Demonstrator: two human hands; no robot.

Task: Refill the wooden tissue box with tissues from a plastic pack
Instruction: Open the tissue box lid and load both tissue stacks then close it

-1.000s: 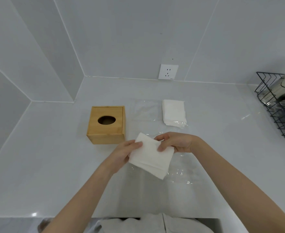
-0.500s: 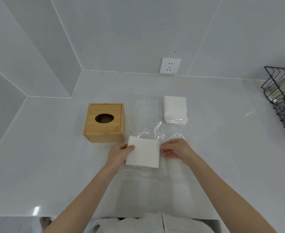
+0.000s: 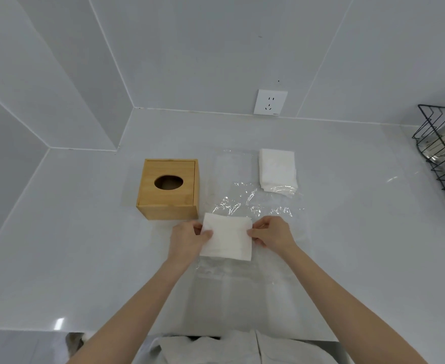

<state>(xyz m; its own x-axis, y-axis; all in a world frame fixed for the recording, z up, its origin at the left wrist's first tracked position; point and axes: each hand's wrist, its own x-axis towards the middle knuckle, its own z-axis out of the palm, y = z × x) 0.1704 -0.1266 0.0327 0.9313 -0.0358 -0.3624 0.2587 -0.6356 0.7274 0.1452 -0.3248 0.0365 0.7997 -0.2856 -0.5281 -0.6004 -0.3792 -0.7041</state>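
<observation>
Nearest us: a tissue stack [image 3: 226,237], roughly square with no clear long axis, edges squared to the counter [image 3: 84,258]. Our left hand [image 3: 187,239] and right hand [image 3: 272,233] pinch its opposite sides. Under it lies clear plastic wrap [image 3: 255,206]. Beyond, left: wooden box [image 3: 169,189], oval opening facing up. Farther right: more tissues [image 3: 278,169].

A domestic room, most likely a kitchen or utility corner, was suggested. A glossy white countertop [image 3: 84,245] was bounded by walls clad in large pale grey panels [image 3: 190,48] meeting at a corner. A white wall socket [image 3: 270,102] was set just above the counter's back edge, well beyond the fingers. A black wire rack [image 3: 444,164] holding metallic items was seen far to their right.
</observation>
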